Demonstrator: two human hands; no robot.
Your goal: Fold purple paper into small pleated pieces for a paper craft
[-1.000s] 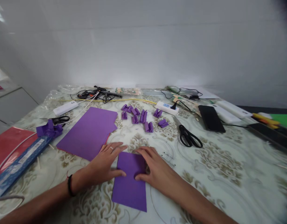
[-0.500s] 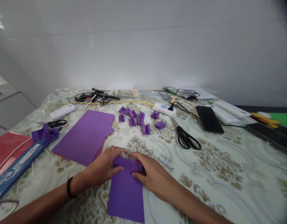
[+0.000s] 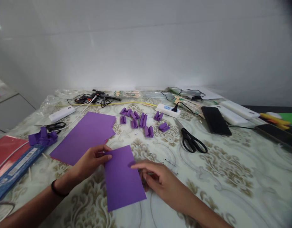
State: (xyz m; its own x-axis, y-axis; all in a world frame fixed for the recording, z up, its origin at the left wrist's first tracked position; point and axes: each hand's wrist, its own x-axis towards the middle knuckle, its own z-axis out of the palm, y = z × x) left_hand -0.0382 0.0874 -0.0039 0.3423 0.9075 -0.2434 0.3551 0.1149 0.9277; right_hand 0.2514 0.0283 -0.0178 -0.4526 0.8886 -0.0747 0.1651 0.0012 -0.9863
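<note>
A flat purple sheet of paper (image 3: 123, 182) is tilted over the table in front of me. My left hand (image 3: 92, 160) pinches its upper left corner, thumb on top. At the right edge of the sheet is my right hand (image 3: 157, 180), its index finger stretched over the paper and its other fingers loosely bent beside the edge. Beyond the hands lie several small folded purple paper pieces (image 3: 143, 120). A stack of larger purple sheets (image 3: 86, 133) rests to the left, with a little red showing under its edge.
Black-handled scissors (image 3: 192, 141) lie on the right, near a black phone (image 3: 215, 120) and white power banks (image 3: 231, 114). A power strip (image 3: 168, 110) sits at the back. On the left are a blue packet (image 3: 20, 169), more folded purple paper (image 3: 43, 137) and another pair of scissors (image 3: 55, 126).
The rolled or folded upper end of the purple sheet has opened out flat, and the sheet has turned. My right hand has loosened from its top end and moved down its right edge.
</note>
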